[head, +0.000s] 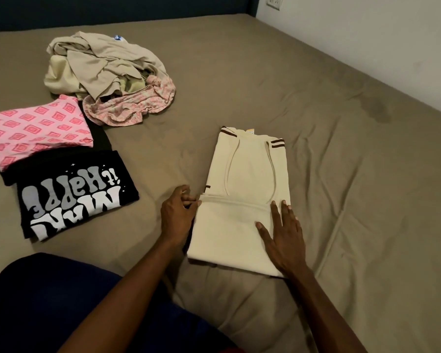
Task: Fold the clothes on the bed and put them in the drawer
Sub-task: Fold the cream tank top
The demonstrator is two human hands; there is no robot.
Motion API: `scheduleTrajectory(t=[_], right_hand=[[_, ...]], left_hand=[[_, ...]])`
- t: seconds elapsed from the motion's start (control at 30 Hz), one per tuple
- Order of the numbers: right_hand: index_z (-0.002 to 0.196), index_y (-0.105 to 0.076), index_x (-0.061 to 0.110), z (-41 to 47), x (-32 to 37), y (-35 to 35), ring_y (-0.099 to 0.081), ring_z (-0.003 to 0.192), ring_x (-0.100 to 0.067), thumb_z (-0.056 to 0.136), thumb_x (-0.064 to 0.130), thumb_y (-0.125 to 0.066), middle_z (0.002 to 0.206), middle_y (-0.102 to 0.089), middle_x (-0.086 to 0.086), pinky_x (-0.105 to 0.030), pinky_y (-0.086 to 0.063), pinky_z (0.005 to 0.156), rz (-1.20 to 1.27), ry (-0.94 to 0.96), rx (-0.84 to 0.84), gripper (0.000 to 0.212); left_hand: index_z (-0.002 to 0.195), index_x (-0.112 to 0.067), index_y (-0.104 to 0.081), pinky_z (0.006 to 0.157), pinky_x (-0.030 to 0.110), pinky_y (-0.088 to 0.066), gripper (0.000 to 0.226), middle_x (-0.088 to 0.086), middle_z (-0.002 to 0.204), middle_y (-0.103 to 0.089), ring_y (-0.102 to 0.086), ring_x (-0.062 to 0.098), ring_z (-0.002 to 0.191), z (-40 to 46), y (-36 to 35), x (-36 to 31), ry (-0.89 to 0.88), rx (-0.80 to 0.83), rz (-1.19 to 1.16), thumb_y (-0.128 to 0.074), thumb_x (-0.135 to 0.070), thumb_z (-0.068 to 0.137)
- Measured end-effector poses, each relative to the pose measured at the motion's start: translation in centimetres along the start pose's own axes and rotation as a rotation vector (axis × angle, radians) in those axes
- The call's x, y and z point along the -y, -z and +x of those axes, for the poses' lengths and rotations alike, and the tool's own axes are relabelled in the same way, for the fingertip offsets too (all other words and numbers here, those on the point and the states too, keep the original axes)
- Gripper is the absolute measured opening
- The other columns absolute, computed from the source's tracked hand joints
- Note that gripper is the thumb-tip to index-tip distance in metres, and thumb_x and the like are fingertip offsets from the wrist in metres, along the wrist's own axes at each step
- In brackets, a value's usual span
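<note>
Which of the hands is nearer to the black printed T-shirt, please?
Left. The left hand pinches the cream garment's left edge, nearest the black T-shirt; the right hand lies flat on the garment's far side.

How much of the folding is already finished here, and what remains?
Done: the pink patterned garment and black printed shirt lie folded. In hand: the cream garment, left hand pinching its edge, right hand flat on it. Left: the crumpled pile; no drawer in view.
</note>
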State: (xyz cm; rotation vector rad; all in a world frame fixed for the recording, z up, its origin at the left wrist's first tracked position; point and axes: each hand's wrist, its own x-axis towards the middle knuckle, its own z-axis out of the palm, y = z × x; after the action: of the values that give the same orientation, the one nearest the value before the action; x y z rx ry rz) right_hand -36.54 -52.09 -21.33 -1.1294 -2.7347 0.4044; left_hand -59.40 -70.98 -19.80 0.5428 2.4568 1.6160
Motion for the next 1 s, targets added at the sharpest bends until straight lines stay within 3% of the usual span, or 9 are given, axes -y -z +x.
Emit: scheduleTrajectory(t=[0.2,0.27,0.33,0.4,0.5,0.6,0.73,0.87,1.0], right_hand=[[0.166,-0.004,0.035,-0.2,-0.5,0.5,0.004,0.159,-0.01,0.104,0.069,-0.025,0.173,0.004,0.009,-0.037,-0.005,0.129,0.099,0.037,-0.001,0.073],[0.165,-0.011,0.033,-0.3,-1.9,1.1,-0.004,0.158,-0.009,0.108,0.058,-0.028,0.172,-0.004,0.007,-0.035,-0.01,0.129,0.23,0.033,-0.035,0.064],[0.163,-0.024,0.028,-0.7,-4.6,1.9,-0.019,0.156,-0.015,0.112,0.041,-0.031,0.17,-0.018,0.003,-0.041,-0.023,0.127,0.245,0.066,-0.115,0.054],[0.161,-0.035,0.022,-1.4,-7.1,2.1,-0.031,0.153,-0.022,0.111,0.027,-0.035,0.168,-0.026,0.001,-0.048,-0.036,0.121,0.209,0.094,-0.135,0.049],[0.163,-0.03,0.024,-2.0,-8.8,2.0,-0.029,0.154,-0.023,0.11,0.021,-0.036,0.17,-0.021,0.0,-0.05,-0.038,0.119,0.173,0.163,-0.09,0.053],[0.166,-0.011,0.028,-1.6,-9.1,2.4,-0.018,0.158,-0.02,0.11,0.034,-0.033,0.173,-0.008,-0.001,-0.049,-0.033,0.121,0.148,0.231,0.004,0.061],[0.166,-0.006,0.029,-1.6,-9.1,2.7,-0.015,0.159,-0.018,0.106,0.049,-0.03,0.174,-0.008,-0.002,-0.048,-0.032,0.12,0.083,0.279,-0.003,0.068],[0.166,-0.014,0.031,-1.7,-8.5,3.1,-0.029,0.154,-0.03,0.105,0.043,-0.04,0.172,-0.012,-0.013,-0.05,-0.039,0.114,0.034,0.308,-0.039,0.067],[0.164,-0.023,0.031,-1.4,-8.3,3.3,-0.032,0.152,-0.031,0.104,0.045,-0.03,0.172,-0.013,-0.012,-0.05,-0.039,0.11,-0.029,0.339,-0.02,0.062]], left_hand=[[0.118,-0.016,-0.072,0.083,0.037,-0.06,0.035,-0.001,0.092,-0.074,-0.071,0.014,0.083,0.9,0.4,1.1,-0.066,0.001,0.036,-0.082,-0.021,0.085],[0.125,-0.018,-0.071,0.085,0.03,-0.056,0.034,0.001,0.103,-0.077,-0.072,0.018,0.091,0.9,1.1,1.9,-0.228,0.038,0.189,-0.074,-0.022,0.091],[0.126,-0.019,-0.071,0.084,0.033,-0.056,0.038,0.002,0.112,-0.076,-0.068,0.022,0.1,0.9,2.2,2.6,-0.463,0.095,0.346,-0.058,-0.032,0.093],[0.127,-0.021,-0.07,0.076,0.037,-0.058,0.045,0.003,0.106,-0.074,-0.061,0.02,0.099,1.4,3.5,2.5,-0.653,0.206,0.488,-0.048,-0.035,0.089],[0.148,-0.025,-0.052,0.088,0.036,-0.051,0.056,0.0,0.131,-0.066,-0.058,0.021,0.111,2.6,5.0,2.9,-0.887,0.399,0.724,-0.048,-0.037,0.094],[0.161,-0.03,-0.028,0.105,0.037,-0.035,0.066,-0.011,0.162,-0.037,-0.043,0.016,0.137,2.4,5.6,3.6,-0.838,0.528,0.819,-0.037,-0.055,0.1],[0.164,-0.03,-0.014,0.11,0.041,-0.029,0.088,-0.011,0.17,-0.016,-0.028,0.016,0.148,1.2,4.9,3.7,-0.764,0.557,0.875,-0.043,-0.065,0.088],[0.162,-0.018,-0.022,0.105,0.037,-0.031,0.085,0.0,0.17,-0.018,-0.035,0.018,0.145,0.9,3.9,3.5,-0.812,0.44,0.813,-0.045,-0.059,0.092],[0.157,-0.014,-0.038,0.116,0.034,-0.024,0.066,0.006,0.163,-0.035,-0.037,0.02,0.149,0.6,3.1,3.7,-0.939,0.509,0.717,-0.044,-0.031,0.093]])
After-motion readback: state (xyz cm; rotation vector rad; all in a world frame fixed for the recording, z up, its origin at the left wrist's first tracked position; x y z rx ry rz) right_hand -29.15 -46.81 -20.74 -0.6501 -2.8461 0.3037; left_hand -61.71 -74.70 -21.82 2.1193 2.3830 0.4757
